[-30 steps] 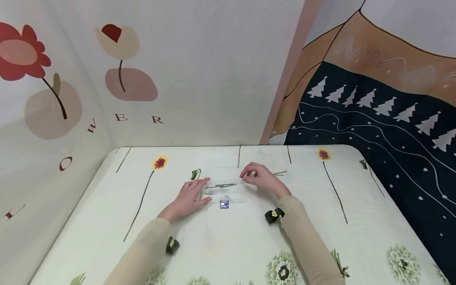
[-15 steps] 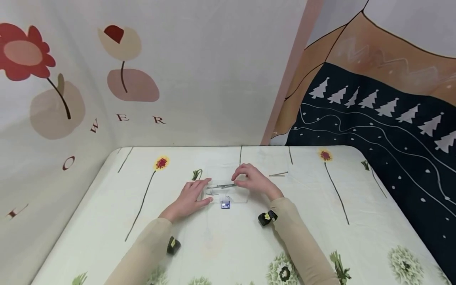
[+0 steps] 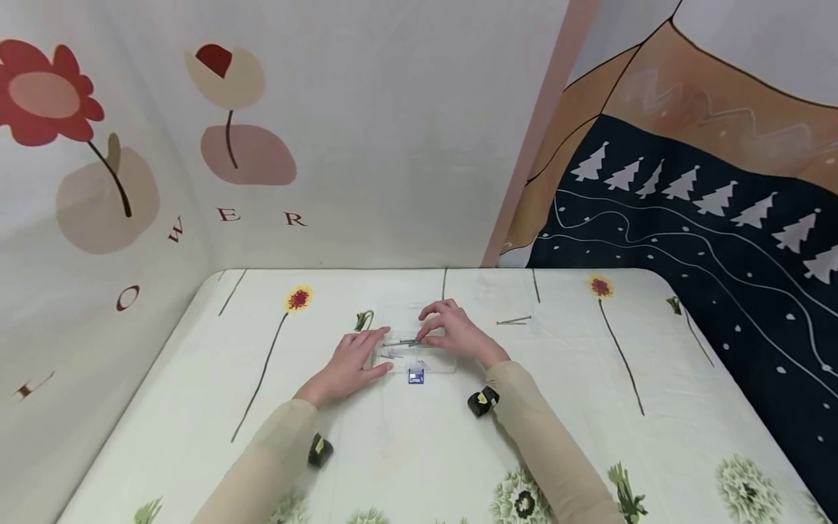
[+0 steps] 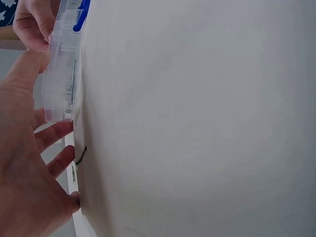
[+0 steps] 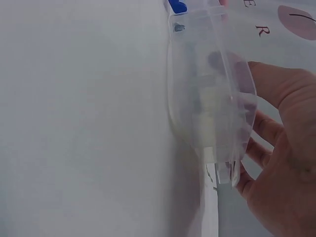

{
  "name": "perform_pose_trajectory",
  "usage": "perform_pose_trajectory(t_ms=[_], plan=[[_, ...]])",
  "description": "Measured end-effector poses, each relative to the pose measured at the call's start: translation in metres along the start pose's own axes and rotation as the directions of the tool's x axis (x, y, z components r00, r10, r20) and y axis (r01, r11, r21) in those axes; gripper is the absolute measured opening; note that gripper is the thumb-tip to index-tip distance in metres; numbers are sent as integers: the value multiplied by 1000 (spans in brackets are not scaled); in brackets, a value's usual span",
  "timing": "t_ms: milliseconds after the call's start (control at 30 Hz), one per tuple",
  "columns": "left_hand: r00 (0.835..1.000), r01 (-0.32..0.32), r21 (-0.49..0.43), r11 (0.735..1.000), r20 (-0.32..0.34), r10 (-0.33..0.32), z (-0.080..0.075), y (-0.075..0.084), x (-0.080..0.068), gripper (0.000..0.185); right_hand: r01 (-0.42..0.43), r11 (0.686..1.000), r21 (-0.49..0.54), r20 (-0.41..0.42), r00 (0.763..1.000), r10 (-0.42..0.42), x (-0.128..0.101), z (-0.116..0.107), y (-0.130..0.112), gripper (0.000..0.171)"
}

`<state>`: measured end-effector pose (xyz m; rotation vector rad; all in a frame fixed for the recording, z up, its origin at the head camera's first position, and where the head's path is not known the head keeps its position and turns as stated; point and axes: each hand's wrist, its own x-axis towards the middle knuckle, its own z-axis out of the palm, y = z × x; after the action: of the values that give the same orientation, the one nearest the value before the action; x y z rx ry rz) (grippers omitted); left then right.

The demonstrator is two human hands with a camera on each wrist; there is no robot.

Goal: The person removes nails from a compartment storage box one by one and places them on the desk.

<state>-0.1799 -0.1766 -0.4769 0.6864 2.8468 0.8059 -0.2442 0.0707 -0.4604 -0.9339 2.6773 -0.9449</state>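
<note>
A shallow clear plastic box (image 3: 432, 362) with a blue latch (image 3: 415, 375) lies mid-table and holds several grey nails (image 3: 398, 343). My left hand (image 3: 366, 353) lies flat with straight fingers against the box's left end; the left wrist view shows that hand (image 4: 29, 163) beside the box (image 4: 61, 74). My right hand (image 3: 424, 333) hovers over the box with fingers curled, fingertips together on the right end of a nail. In the right wrist view the clear box (image 5: 207, 98) partly hides the right hand (image 5: 281, 163). Two loose nails (image 3: 513, 320) lie to the right.
The table (image 3: 655, 378) carries a pale cloth printed with flowers. Patterned hangings close it in at the back, left and right. Small black cameras sit on the left wrist (image 3: 318, 451) and the right wrist (image 3: 481, 402).
My right hand has moved left from beside the loose nails to above the box and lowered its fingertips to the nails there. The left hand and the box stay put.
</note>
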Motion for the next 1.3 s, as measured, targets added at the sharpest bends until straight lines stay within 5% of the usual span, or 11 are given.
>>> perform_pose_trajectory(t_ms=[900, 1300], plan=[[1000, 23, -5, 1000, 6, -23, -2, 2, -1, 68, 4, 998, -70, 37, 999, -2, 8, 2, 2, 5], [1000, 5, 6, 1000, -8, -5, 0, 1, 0, 68, 120, 992, -47, 61, 991, -117, 13, 5, 9, 1]])
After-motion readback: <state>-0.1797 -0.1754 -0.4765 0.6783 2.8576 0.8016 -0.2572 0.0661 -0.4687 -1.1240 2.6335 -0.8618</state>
